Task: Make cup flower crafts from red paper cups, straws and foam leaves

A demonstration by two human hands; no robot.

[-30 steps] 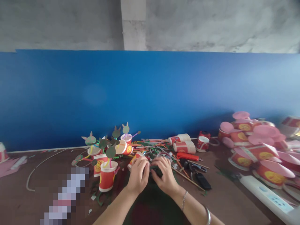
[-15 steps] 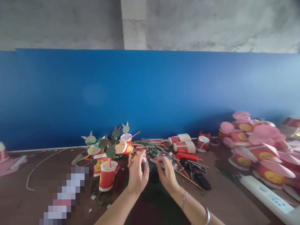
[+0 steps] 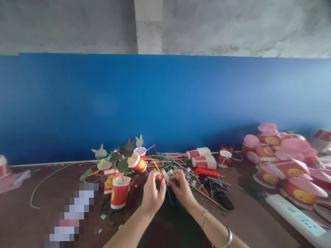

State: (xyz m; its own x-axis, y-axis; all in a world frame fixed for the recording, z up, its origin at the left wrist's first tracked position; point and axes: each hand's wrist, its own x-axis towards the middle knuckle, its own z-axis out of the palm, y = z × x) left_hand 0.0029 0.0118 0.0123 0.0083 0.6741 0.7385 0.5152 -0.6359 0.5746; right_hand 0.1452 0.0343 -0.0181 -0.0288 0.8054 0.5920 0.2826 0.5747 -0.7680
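Observation:
In the middle of the head view, a small red paper cup is tilted on its side between my two hands. My left hand grips it from the left, thumb below and fingers on top. From the right, my right hand has its bent fingertips pressed together at the cup's white edge; any smaller thing in them is hidden. A yellow strip sticks up behind the cup, and a blue strip slants down below it.
Left of my hands stand several red cups with green animal-head cutouts. Bendy coloured sticks lie behind. To the right are stacked cups, a red-handled tool, black scissors-like items, a power strip and pink-trimmed cups.
The cup has turned so its white edge faces right, and the yellow and blue strips now show. My right hand has closed in from slightly apart to touch the cup.

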